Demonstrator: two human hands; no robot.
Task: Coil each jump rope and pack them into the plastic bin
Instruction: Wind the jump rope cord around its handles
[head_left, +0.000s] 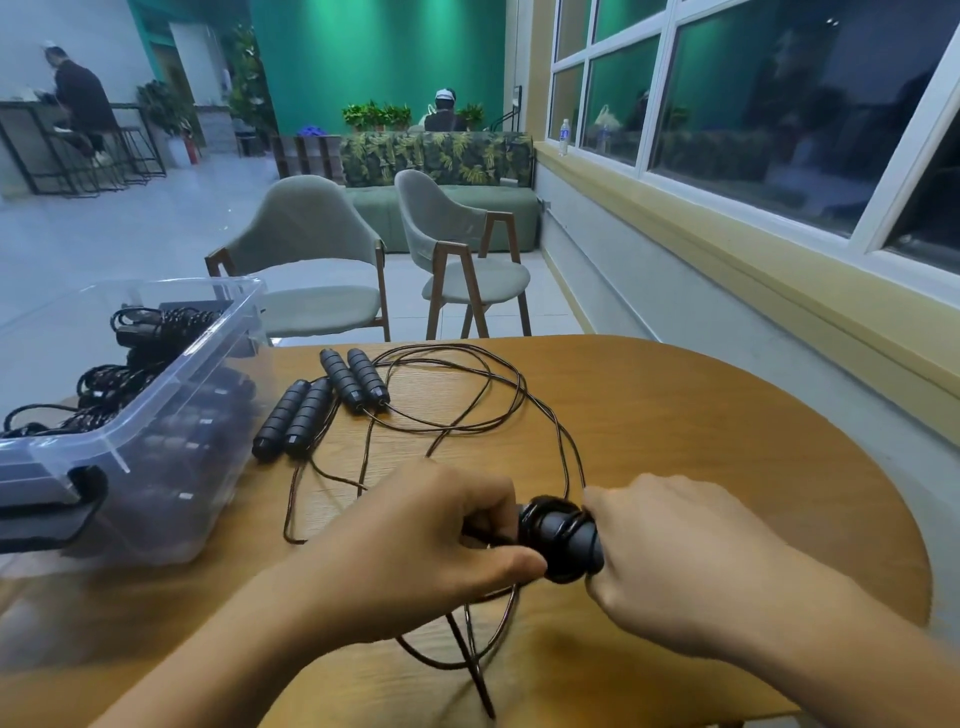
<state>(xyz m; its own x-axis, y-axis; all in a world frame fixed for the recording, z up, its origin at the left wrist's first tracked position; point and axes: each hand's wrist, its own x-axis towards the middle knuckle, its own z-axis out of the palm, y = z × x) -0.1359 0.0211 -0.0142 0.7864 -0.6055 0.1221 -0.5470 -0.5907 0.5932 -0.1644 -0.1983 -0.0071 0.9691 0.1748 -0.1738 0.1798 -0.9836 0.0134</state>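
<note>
My right hand (670, 561) grips the black handles of a jump rope (563, 538), which have cord wound round them. My left hand (431, 545) pinches the cord right beside those handles. Loose dark cord (550, 415) loops across the wooden table (727, 441) and hangs below my hands. Two more pairs of black handles (293, 418) (356, 379) lie side by side in front of my hands. The clear plastic bin (171, 410) stands at the left with several coiled ropes (150, 332) inside.
The bin has a black latch handle (47, 514) on its near end. Two padded chairs (322, 260) (467, 260) stand beyond the table's far edge. A wall with windows runs along the right. Two people sit far back in the room.
</note>
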